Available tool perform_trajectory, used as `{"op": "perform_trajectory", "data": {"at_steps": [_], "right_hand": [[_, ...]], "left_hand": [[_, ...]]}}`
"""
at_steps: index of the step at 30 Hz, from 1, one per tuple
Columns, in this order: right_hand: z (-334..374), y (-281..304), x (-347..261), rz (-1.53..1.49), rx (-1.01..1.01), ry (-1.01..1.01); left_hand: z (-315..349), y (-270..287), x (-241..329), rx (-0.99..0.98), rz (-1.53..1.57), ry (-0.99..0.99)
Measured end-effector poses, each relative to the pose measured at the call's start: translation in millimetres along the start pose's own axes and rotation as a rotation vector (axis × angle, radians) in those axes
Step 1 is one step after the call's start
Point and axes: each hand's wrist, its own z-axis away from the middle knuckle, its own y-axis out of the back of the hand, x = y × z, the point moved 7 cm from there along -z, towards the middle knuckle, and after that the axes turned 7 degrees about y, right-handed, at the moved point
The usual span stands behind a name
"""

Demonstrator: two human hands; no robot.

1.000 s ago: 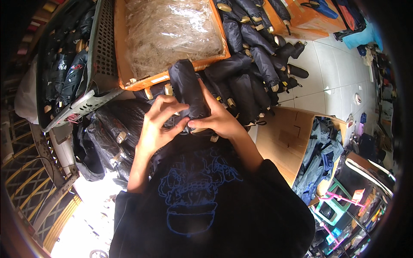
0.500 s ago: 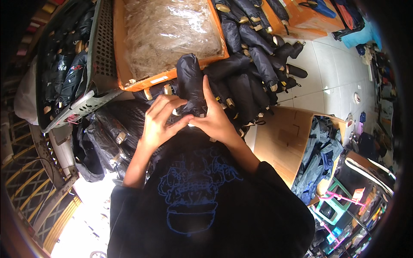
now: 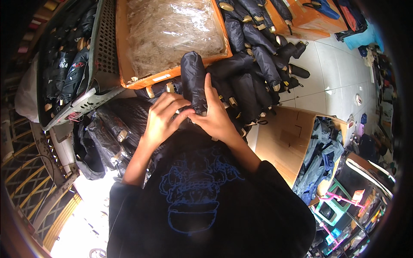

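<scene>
Since a second ago, both hands draw nearer: left hand (image 3: 165, 118) and right hand (image 3: 215, 118) grasp the sleeved black umbrella (image 3: 193, 79), probably seating its cover; next needs a firm tug.

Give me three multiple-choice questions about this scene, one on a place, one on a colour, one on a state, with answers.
1. Where is the orange box?
A. beyond the hands
B. on the person's lap
C. inside the cardboard box

2. What colour is the folded umbrella?
A. red
B. black
C. white

3. How is the umbrella held?
A. lying untouched
B. left hand only
C. both hands

Answers: 1 A, it lies above the hands in the picture. 2 B, its sleeve is black. 3 C, left hand and right hand both grip its lower end.
</scene>
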Motion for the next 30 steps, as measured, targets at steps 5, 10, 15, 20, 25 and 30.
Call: {"op": "perform_trajectory", "data": {"at_steps": [5,10,15,20,25,30], "right_hand": [[-1.5,-0.3,-0.4,0.059,0.022,0.054],[-1.8,-0.9,2.9,0.107,0.056,0.138],[-1.9,5.7,6.9,0.133,0.123,0.081],[1.1,8.3,13.6,0.127,0.131,0.084],[1.1,2.3,22.7,0.150,0.042,-0.017],[3.3,-10.5,42.9,-0.567,0.001,-0.209]], "left_hand": [[-3.7,-4.5,-3.0,0.000,-0.019,0.049],[-3.8,-16.5,-6.8,0.023,-0.065,0.261],[0.0,-28.5,-12.8,0.046,-0.037,0.299],[-5.1,-29.3,-8.9,-0.007,-0.062,0.205],[-0.1,-33.2,-8.7,0.017,-0.061,0.191],[7.5,-27.2,8.7,0.008,-0.020,0.128]]}}
